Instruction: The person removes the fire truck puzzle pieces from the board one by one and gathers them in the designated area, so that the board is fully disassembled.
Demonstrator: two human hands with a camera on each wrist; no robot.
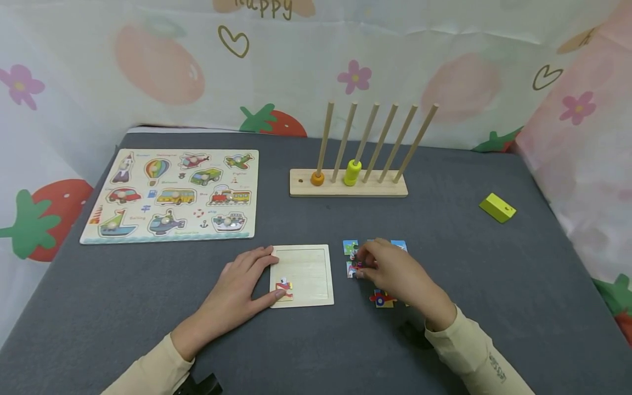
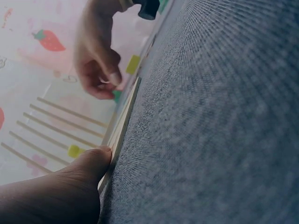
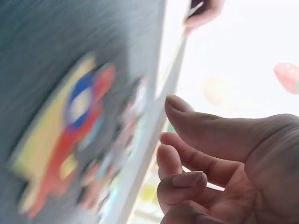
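My left hand (image 1: 242, 282) rests at the left side of a square wooden puzzle tray (image 1: 306, 274), fingertips at its upper left corner and thumb extended over its lower left part. Beside the thumb tip lies a red and white puzzle piece (image 1: 283, 286) inside the tray. In the left wrist view, the thumb (image 2: 93, 161) presses on the tray's edge. My right hand (image 1: 395, 271) hovers over several loose jigsaw pieces (image 1: 350, 247) right of the tray, hiding some. In the right wrist view, the thumb (image 3: 205, 130) and bent fingers stand apart with nothing visible between them.
A wooden peg puzzle of vehicles (image 1: 173, 197) lies at the back left. Behind the tray stands a wooden base with upright rods (image 1: 348, 190), carrying yellow and orange beads. A yellow block (image 1: 497, 208) lies at the right. A printed cloth hangs behind the table.
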